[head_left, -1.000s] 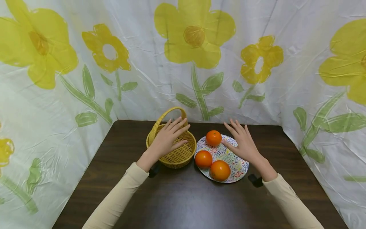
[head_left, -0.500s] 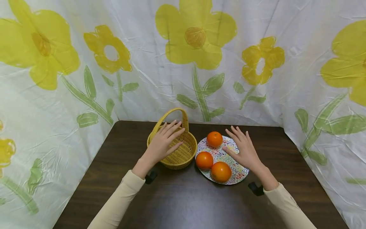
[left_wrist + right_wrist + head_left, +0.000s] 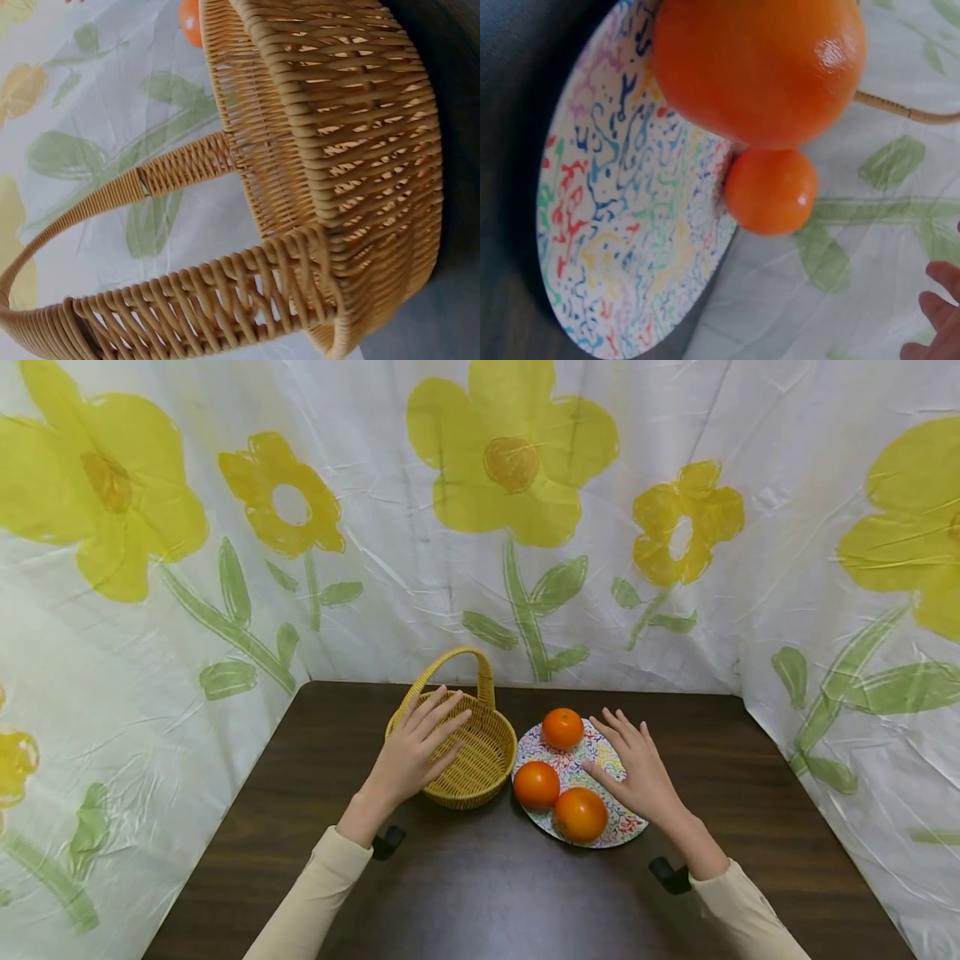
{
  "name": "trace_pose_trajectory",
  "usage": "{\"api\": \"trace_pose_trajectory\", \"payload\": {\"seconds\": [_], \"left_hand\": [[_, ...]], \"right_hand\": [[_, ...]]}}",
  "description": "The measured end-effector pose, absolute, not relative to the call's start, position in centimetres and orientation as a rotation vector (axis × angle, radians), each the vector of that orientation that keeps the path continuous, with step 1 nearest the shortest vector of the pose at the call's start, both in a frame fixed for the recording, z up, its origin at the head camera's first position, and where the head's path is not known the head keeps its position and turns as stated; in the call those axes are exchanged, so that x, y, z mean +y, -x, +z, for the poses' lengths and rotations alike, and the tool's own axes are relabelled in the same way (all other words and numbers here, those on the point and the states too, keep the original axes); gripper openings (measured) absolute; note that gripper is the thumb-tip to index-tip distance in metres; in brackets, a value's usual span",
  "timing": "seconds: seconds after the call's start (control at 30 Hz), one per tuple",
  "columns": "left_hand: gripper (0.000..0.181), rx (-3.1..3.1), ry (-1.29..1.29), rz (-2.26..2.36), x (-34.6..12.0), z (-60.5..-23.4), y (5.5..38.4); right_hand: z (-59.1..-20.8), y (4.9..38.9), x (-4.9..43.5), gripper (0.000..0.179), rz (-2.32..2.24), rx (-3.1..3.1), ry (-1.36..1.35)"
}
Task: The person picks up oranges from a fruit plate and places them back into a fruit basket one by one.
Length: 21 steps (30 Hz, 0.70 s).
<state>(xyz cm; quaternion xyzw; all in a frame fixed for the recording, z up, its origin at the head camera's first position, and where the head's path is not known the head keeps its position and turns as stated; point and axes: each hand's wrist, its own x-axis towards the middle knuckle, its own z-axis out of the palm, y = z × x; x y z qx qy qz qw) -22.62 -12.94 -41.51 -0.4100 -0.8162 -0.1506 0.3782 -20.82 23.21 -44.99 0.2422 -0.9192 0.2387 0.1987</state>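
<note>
Wicker basket: sits just ahead and to the right of the left hand, whose fingers are extended and parted. Right hand: fingers likewise spread wide, near the patterned plate; three orange fruits on it lie to that hand's left.

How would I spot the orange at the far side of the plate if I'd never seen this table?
On the dark wooden table, right of the yellow wicker basket, find the speckled plate. Look for the back orange, nearest the flowered curtain. It sits apart, while the left orange and front orange lie close together.
</note>
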Motion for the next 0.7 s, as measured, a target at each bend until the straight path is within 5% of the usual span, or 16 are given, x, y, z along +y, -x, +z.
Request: {"api": "trace_pose_trajectory", "payload": {"seconds": [0.7], "left_hand": [[0.059, -2.032, 0.784, -0.6, -15.2, -44.3, 21.5]], "right_hand": [[-47.5, 19.9, 22.8, 0.072, 0.702, -2.578, -0.671]]}}
